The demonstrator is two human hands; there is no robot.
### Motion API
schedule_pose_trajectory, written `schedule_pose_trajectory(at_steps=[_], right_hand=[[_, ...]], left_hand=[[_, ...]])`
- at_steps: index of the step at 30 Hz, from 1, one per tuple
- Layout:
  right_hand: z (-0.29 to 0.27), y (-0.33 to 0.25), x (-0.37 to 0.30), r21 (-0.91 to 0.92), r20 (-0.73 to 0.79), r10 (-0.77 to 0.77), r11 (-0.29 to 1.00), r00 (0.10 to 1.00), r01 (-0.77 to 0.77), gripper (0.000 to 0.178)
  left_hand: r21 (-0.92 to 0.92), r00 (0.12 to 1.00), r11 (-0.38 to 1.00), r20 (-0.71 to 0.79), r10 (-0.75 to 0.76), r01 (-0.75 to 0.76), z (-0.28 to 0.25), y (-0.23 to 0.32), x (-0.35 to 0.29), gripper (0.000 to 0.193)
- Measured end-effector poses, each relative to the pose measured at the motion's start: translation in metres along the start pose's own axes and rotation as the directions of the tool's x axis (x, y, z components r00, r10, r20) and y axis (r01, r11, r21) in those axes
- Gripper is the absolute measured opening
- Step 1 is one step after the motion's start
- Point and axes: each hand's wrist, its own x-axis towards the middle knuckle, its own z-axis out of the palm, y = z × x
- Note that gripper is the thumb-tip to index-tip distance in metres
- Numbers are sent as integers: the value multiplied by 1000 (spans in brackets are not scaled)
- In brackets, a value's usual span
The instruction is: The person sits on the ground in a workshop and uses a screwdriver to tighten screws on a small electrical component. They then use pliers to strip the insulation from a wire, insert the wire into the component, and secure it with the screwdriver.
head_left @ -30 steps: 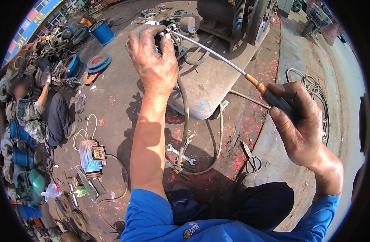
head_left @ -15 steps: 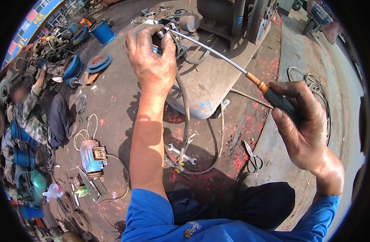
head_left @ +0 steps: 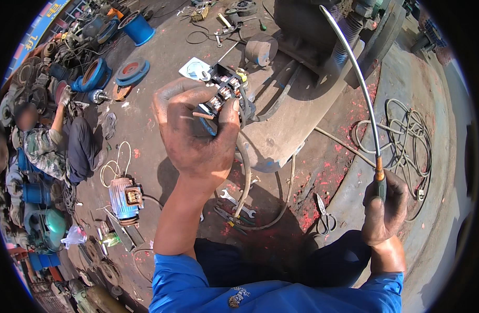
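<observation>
My left hand [head_left: 197,138] is closed, its thumb and fingers around the near end of a black terminal block [head_left: 229,86] with rows of shiny metal contacts. A short copper-coloured piece [head_left: 203,115] shows at its fingers. From the block a thick grey cable [head_left: 245,172] hangs to the ground. Out to the right, my right hand [head_left: 386,208] grips a screwdriver [head_left: 365,86] by its dark handle. The long shank points up and away, its tip well apart from the block.
Below lie wrenches [head_left: 238,203], pliers [head_left: 229,219] and scissors [head_left: 325,215]. A metal base plate [head_left: 286,125] carries a large machine ahead. A blue motor [head_left: 125,201] stands left, near a seated person [head_left: 46,141] and piled parts. Coiled cable [head_left: 406,135] lies right.
The screwdriver tip has left the terminal block and swung up and right. My right hand has moved lower and turned the tool upright. My left hand still has the block.
</observation>
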Motion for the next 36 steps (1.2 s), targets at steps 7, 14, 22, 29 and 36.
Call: schedule_pose_trajectory(at_steps=[7, 14, 22, 29, 36], right_hand=[[36, 8, -1, 265, -26, 257, 934, 966, -241, 47], [80, 42, -17, 152, -64, 202, 970, 977, -190, 47], [75, 55, -25, 128, 4, 61, 990, 998, -61, 41], [68, 57, -21, 36, -2, 9, 999, 1000, -9, 40], [61, 54, -19, 61, 61, 29, 998, 998, -32, 40]], left_hand=[[159, 999, 986, 0, -52, 51, 5, 6, 1, 40], [66, 991, 998, -128, 30, -22, 21, 4, -23, 63], [295, 991, 947, 0, 135, -130, 21, -7, -40, 40], [146, 992, 989, -124, 21, -3, 31, 5, -38, 15], [221, 975, 964, -199, -103, 147, 41, 19, -33, 22]])
